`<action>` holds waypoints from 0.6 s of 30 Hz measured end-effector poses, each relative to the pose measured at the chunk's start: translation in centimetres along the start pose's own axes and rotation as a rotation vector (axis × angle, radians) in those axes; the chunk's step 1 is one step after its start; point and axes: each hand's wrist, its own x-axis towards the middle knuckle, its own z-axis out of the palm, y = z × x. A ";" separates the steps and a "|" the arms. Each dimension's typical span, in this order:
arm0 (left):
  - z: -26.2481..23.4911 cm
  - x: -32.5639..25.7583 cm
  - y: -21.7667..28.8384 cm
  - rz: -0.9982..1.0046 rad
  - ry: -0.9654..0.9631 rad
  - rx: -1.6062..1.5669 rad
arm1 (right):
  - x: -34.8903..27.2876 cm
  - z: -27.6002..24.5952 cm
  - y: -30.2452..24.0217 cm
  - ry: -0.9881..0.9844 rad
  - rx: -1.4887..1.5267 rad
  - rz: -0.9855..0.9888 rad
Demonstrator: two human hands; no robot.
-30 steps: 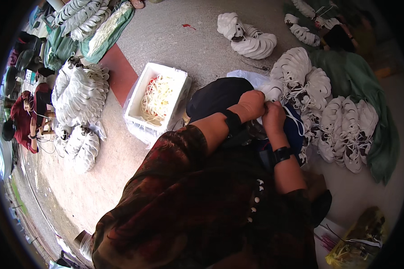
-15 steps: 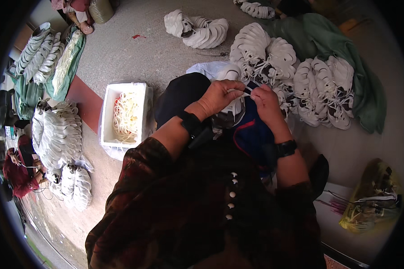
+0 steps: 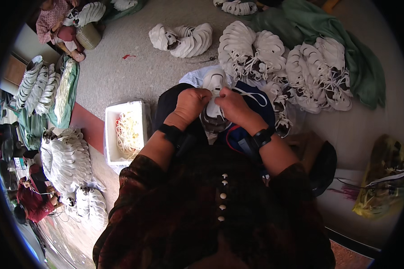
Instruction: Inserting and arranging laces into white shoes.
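A white shoe upper (image 3: 214,79) with a brown part toward me lies across my lap, on dark blue cloth with red trim (image 3: 261,114). My left hand (image 3: 193,102) is closed in a pinch at the left side of its lace opening; what the fingertips hold is hidden. From the right, my right hand (image 3: 234,106) pinches a white shoelace at the middle of the opening, close beside the left. A loop of the shoelace (image 3: 255,93) spreads out over the blue cloth, to the right of the shoe.
A white foam box (image 3: 108,134) with loose laces (image 3: 128,136) stands at my left. Bundled white shoe uppers (image 3: 238,45) lie ahead and to the right, beside green cloth (image 3: 361,67). More stacks (image 3: 65,154) stand far left, near two other people. A yellow bag (image 3: 381,179) lies at right.
My hands have come down and left from holding the lace stretched at the right, and now meet over the shoe. The lace has fallen into a loop. The view has shifted.
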 end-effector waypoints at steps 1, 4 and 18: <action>0.0 0.2 0.2 0.033 -0.013 0.108 | 0.0 0.3 0.3 0.049 0.076 0.048; 0.5 0.8 0.4 0.179 -0.039 0.350 | -0.6 1.4 2.2 0.150 0.487 0.241; 2.4 1.4 0.5 0.212 -0.042 0.748 | -2.4 2.4 3.5 0.446 1.619 0.751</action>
